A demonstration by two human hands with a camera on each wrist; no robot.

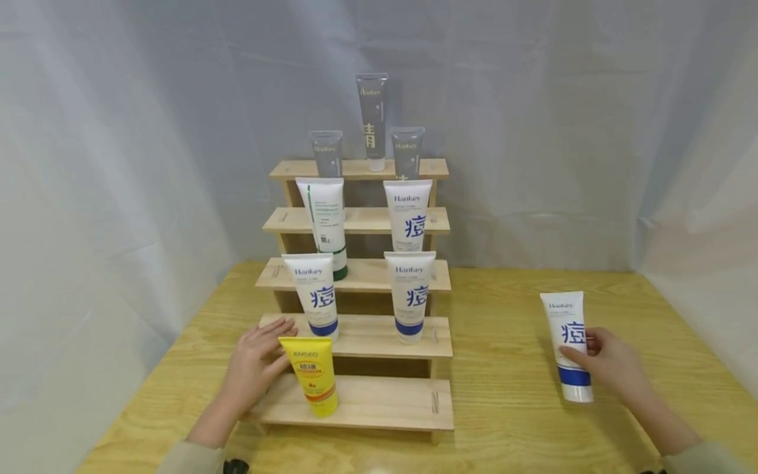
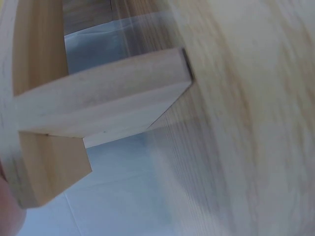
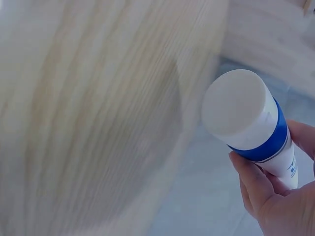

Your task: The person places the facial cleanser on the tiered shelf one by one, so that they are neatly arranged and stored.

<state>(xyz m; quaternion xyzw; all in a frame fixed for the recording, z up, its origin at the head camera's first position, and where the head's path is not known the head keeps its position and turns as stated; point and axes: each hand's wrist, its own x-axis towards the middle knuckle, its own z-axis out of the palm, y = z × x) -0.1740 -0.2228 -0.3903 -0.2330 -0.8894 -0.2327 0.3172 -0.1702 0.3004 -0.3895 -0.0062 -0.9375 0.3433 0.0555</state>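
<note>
On the right, my right hand [image 1: 612,362] grips a white Hankey squeeze tube [image 1: 559,322] with a blue band, cap downward, above the table. The right wrist view shows its white cap [image 3: 234,108] pointing at the camera, with fingers [image 3: 253,179] and thumb around the body. My left hand [image 1: 254,359] rests at the left end of the stepped wooden rack [image 1: 385,401], its fingers extended along the second step's edge. A yellow tube [image 1: 310,375] stands on the lowest step, in front of the left thumb. Only a sliver of that hand shows in the left wrist view.
Two white Hankey tubes [image 1: 310,289] [image 1: 410,289] stand on the second step. Above are a green-and-white tube [image 1: 326,214], another white tube [image 1: 408,204] and three grey tubes [image 1: 373,112]. The wooden table [image 1: 497,368] meets pale curtains [image 1: 533,131] behind.
</note>
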